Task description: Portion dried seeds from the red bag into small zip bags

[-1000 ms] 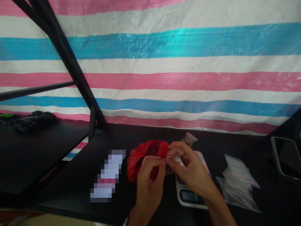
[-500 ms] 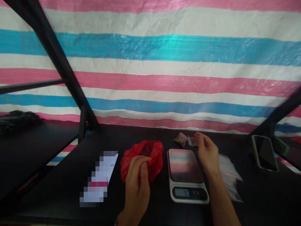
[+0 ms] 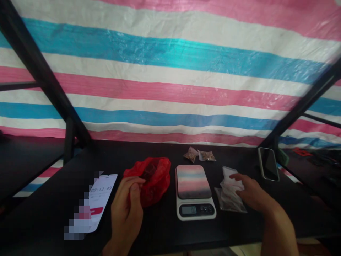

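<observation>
– Since the clear zip bags [image 3: 230, 200] are piled loose in the lower right of the frame, how would they be expected to handle?

– Light and floppy, at a guess, and kinda slippery, so two could easily get picked up as one. Best pinched at a corner or edge and peeled off the pile. The red plastic bag [image 3: 162, 177] at lower centre looks soft and crinkly too; better held by its rim, since the sides would probably cave in if squeezed.

– And what's being gripped, if anything?

– Nothing clearly clamped. The right hand [image 3: 252, 193] is held over the pile's right side, index finger stretched out, thumb spread from it. Whether the top bag is being pressed can't be told. The left hand [image 3: 125, 206] is placed at the red bag's near left rim, fingers bent and close together, thumb slightly off, no firm grip seen. Both hands are well apart, with a digital scale [image 3: 194, 182] set between them and two filled packets [image 3: 207, 156] laid behind it.
</observation>
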### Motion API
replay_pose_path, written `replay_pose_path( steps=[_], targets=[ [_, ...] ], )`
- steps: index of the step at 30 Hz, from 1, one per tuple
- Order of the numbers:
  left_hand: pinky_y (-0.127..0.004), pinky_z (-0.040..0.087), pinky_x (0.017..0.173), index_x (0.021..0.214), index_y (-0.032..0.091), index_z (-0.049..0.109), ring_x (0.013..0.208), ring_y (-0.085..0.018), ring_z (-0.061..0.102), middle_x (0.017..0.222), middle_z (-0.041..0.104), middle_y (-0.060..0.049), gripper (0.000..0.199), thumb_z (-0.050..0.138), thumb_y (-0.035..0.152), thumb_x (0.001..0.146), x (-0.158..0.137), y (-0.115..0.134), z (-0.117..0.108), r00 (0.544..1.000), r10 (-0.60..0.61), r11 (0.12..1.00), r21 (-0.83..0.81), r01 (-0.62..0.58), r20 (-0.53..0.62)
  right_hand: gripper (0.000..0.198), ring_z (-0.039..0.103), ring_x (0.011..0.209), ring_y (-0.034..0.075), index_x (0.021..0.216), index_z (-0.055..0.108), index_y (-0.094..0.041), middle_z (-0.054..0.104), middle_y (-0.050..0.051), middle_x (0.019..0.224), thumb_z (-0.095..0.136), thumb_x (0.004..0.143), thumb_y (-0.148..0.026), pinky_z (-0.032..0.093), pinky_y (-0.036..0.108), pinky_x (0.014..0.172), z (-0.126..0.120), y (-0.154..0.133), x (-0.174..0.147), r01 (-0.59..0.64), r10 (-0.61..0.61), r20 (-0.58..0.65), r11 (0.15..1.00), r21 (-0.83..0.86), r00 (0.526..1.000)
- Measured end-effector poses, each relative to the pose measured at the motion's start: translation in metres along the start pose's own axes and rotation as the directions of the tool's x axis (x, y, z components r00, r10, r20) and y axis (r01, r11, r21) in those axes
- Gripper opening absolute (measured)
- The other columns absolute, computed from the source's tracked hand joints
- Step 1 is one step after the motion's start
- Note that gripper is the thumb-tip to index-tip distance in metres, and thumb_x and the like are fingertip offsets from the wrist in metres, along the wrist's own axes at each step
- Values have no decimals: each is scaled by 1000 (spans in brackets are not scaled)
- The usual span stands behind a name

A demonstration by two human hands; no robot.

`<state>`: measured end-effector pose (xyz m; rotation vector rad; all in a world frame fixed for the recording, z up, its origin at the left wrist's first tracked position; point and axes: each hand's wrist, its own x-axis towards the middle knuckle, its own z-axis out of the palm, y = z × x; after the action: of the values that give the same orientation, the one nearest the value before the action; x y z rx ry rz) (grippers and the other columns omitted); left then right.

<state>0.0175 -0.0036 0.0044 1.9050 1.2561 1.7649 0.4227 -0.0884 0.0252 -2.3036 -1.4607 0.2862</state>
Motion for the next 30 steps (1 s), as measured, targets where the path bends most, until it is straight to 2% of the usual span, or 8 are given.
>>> replay_pose_path(
  steps=[7,11,13,17,20,23,26,30],
  targets=[
    [-28,56,76,94,24,69,85,-18,69,92,70,-2,23,49,19,105,-9,2,6,997,72,997,32,-73,16,16,77,85,30,85,75,-25,81,9,87,62,79,-20,55,40,81,-15,-29,1,-143,176,-162,970,195,971],
    [-31,61,86,113,26,72,101,-21,74,109,75,-6,14,65,27,100,-21,13,13,975,206,978,6,-208,81,9,69,75,24,79,72,-26,75,3,80,72,83,-34,53,34,70,-23,-80,-19,270,-240,-125,852,448,963],
    [-42,61,101,137,28,67,121,-30,72,131,74,-13,52,81,45,91,-26,20,15,952,220,975,-60,-212,211,11,66,72,20,76,71,-26,73,0,78,70,87,-28,51,29,66,-20,-117,-36,386,-437,-35,753,533,899],
    [-57,55,112,145,31,67,132,-42,68,144,70,-18,97,92,74,62,-27,33,14,807,12,953,-251,170,590,22,66,71,17,76,71,-27,74,-4,78,68,83,-6,48,26,64,-4,-178,-60,404,-614,186,688,604,767],
    [-53,59,105,137,26,72,120,-38,74,126,77,-17,93,81,84,65,-19,41,13,615,-70,743,-370,558,786,27,66,78,19,77,72,-27,74,-1,85,68,83,-1,48,27,66,11,-199,-63,452,-651,155,659,601,743],
    [-44,60,96,118,22,77,103,-30,76,105,77,-13,78,71,87,76,-10,42,11,503,-34,558,-401,726,863,28,65,79,20,79,73,-28,70,2,86,65,86,-2,46,28,62,23,-205,-58,467,-656,135,652,597,743],
    [-31,57,73,106,20,78,70,-18,66,79,69,-5,70,71,84,79,-6,37,7,464,-103,532,-345,773,880,27,63,77,20,76,70,-27,67,2,83,64,87,-3,45,29,62,29,-212,-53,462,-640,118,658,595,759],
    [-24,50,60,111,20,78,62,-13,57,81,68,-3,64,77,76,81,-2,29,-5,526,-249,585,-306,751,813,29,61,79,20,77,69,-27,66,0,83,67,82,1,46,31,69,32,-228,-51,541,-662,7,619,569,750]
  ],
)
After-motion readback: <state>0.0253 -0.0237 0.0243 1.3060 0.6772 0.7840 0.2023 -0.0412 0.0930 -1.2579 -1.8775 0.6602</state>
